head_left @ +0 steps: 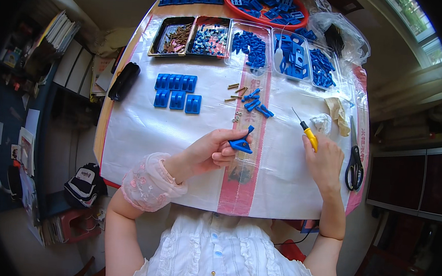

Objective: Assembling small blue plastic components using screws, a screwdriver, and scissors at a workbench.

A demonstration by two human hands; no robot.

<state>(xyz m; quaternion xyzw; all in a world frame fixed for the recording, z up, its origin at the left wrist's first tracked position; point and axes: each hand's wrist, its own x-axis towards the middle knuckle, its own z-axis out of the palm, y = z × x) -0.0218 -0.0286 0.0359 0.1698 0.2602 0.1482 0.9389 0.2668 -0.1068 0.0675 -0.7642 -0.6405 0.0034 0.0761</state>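
A person in a white ruffled blouse sits at a table spread with a glossy white woven-plastic sheet (149, 138) striped in pink-red. The bare left hand (213, 151) pinches a smooth blue plastic clip with a triangular lower part (242, 145), held above the sheet near its front edge. The right hand (325, 158) grasps a yellow-and-black screwdriver (310, 136), its thin metal shaft pointing up and left. Beyond the clip lie tiny pale metal nuts (238, 116), slim brass-coloured screws (233, 86) and slender blue plastic pieces (252, 105); to their left, blue rectangular blocks with curved ridges (177, 100) form two rows. Behind them stands a line of containers: a black tray (156, 38) of brass-coloured screws, a second black tray (206, 55) of small shiny hardware, a clear plastic box (234, 61) of little blue parts, another clear box (292, 78) of flat blue plates, and a third clear box (334, 56) of narrow blue bits. A round red plastic basin (267, 24) behind is heaped with blue plates.
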